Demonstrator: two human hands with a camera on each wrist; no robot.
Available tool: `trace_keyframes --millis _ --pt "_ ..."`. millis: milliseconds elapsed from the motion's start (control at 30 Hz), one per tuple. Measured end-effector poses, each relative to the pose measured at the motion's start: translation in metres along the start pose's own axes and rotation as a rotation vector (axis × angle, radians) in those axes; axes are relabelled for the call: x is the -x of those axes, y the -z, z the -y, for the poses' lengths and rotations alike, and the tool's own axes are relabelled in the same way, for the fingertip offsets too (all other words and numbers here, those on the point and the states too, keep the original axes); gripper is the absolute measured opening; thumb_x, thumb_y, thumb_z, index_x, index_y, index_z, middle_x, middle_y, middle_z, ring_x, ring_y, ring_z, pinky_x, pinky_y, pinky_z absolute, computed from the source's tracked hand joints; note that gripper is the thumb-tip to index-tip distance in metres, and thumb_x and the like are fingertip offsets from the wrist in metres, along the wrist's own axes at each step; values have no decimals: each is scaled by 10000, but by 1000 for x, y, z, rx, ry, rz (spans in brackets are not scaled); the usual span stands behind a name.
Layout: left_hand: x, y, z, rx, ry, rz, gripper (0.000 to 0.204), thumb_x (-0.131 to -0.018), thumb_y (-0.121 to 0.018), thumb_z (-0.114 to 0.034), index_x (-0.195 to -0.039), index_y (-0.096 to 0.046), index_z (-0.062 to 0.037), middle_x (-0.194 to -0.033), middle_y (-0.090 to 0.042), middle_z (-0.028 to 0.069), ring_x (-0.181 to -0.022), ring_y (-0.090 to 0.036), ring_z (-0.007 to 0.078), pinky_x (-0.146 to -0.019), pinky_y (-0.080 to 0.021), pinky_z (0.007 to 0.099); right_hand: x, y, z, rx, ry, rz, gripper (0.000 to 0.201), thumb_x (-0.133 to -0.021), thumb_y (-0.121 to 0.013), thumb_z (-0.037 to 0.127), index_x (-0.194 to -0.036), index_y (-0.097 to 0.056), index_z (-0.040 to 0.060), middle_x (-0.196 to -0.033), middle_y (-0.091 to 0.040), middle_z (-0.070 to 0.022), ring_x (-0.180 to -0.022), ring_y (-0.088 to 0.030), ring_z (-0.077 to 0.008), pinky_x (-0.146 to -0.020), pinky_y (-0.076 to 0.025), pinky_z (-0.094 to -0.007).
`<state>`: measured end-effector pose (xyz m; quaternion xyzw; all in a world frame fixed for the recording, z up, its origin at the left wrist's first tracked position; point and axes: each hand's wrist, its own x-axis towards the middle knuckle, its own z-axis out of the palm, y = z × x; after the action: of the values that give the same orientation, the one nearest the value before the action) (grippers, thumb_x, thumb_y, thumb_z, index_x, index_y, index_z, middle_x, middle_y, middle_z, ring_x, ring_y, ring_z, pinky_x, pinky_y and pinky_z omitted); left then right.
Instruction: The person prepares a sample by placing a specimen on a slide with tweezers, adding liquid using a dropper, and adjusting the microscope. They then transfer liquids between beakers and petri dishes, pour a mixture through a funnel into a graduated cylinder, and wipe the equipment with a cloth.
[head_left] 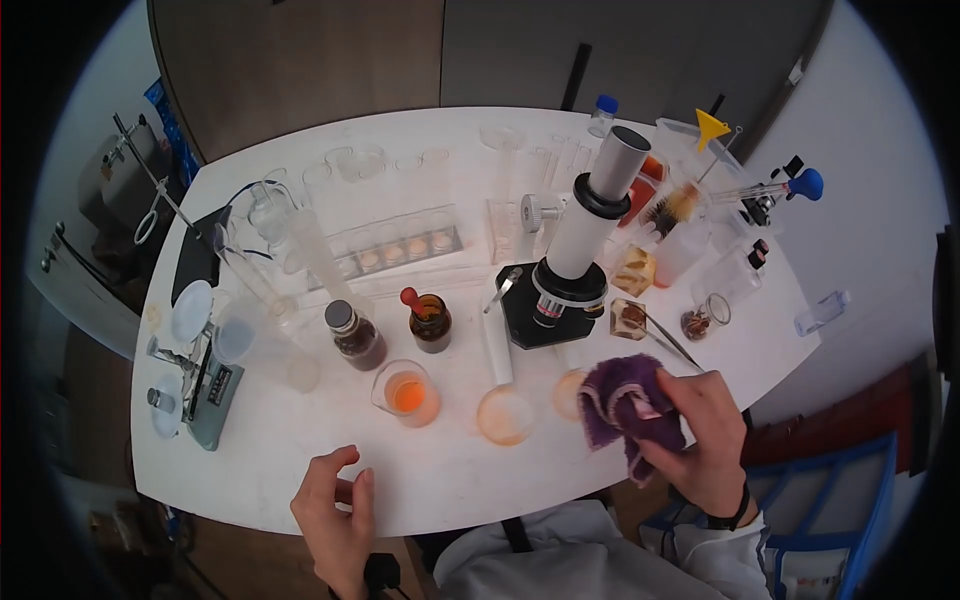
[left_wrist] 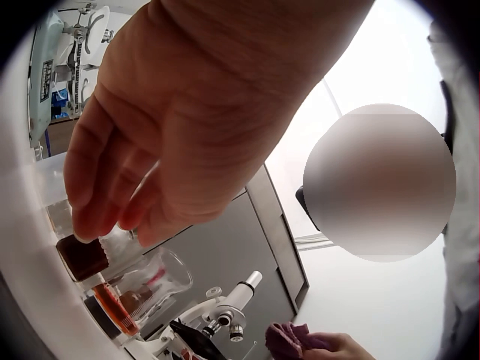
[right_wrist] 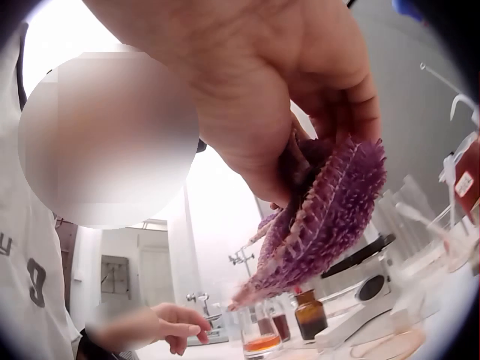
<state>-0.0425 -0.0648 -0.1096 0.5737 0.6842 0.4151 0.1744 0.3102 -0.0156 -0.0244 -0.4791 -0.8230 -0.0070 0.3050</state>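
The right hand (head_left: 708,440) pinched the crumpled purple cloth (head_left: 625,405) between bent fingers and thumb, at the microscope's (head_left: 572,245) five o'clock. The left hand (head_left: 335,510) held nothing, its fingers loosely curled and partly open, with the beaker (head_left: 408,398) of orange liquid at its one o'clock.

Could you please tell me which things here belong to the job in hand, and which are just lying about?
Likely in the job:
- purple cloth, held in the right hand
- perhaps the orange-tinged round dishes near it

Apparently just lying about:
- microscope
- balance
- yellow funnel
- brown dropper bottle
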Motion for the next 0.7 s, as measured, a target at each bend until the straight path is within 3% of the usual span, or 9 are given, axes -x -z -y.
trace_keyframes --millis 133,267,367,467,567,700 --pt "4 3 5 37 -1 -5 213 -863 -719 19 -1072 -675 13 -982 -722 119 -582 -678 200 -559 -526 298 -36 -46 21 54 174 69 767 -633 -885 64 -1346 -623 -35 -1039 -597 -125 -881 -580 -290 -712 -505 -369" --pt "7 1 6 85 25 -19 215 -847 -707 32 -1060 -679 23 -974 -730 121 -590 -658 172 -575 -519 283 -56 -73 35 170 194 95 734 -692 -836 75 -1370 -588 -56 -991 -544 -112 -839 -535 -267 -676 -475 -379" --pt "8 5 10 61 15 -15 217 -842 -709 38 -1056 -680 19 -968 -728 121 -588 -657 180 -577 -520 286 -59 -84 44 275 113 114 715 -734 -856 87 -1382 -584 -42 -1014 -568 -132 -878 -573 -302 -704 -494 -401" --pt "8 6 15 62 16 -29 214 -843 -707 42 -1054 -680 18 -960 -727 119 -583 -654 183 -579 -520 289 -63 -86 50 285 36 169 745 -742 -835 170 -1392 -554 -63 -977 -541 -129 -816 -573 -280 -659 -499 -398" --pt "10 8 21 74 19 -29 208 -844 -705 45 -1049 -681 17 -948 -726 117 -581 -653 184 -578 -520 289 -71 -81 53 247 -116 285 770 -755 -830 232 -1417 -542 -38 -969 -588 -143 -758 -638 -328 -630 -525 -430" --pt "11 7 24 89 34 -22 197 -846 -702 47 -1040 -681 17 -934 -724 113 -584 -653 182 -570 -518 289 -83 -80 49 233 -176 361 757 -751 -805 294 -1397 -563 -17 -932 -635 -165 -728 -681 -356 -621 -548 -459"
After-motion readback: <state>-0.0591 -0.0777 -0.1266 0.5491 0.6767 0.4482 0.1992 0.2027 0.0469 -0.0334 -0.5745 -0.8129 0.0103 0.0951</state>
